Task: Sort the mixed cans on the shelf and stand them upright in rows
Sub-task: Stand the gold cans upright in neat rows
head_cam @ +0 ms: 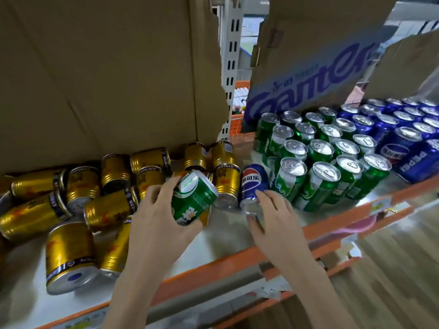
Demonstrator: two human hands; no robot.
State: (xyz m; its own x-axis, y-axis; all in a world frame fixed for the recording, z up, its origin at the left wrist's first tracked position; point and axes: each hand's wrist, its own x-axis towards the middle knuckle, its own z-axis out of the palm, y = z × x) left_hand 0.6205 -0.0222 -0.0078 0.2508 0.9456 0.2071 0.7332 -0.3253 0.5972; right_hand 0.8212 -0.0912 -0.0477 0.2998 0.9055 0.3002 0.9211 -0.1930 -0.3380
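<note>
You had even, fairly bright overhead light; it glared on the silver lids of the green cans (323,160). Wide-angle distortion bent the shelf edge (308,230), and the frame smeared soft toward the lower right.

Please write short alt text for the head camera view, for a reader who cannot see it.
A person's left hand grips a green can while the right hand touches a lying blue can on a store shelf. Gold cans lie jumbled left; green and blue cans stand in rows right.
</note>
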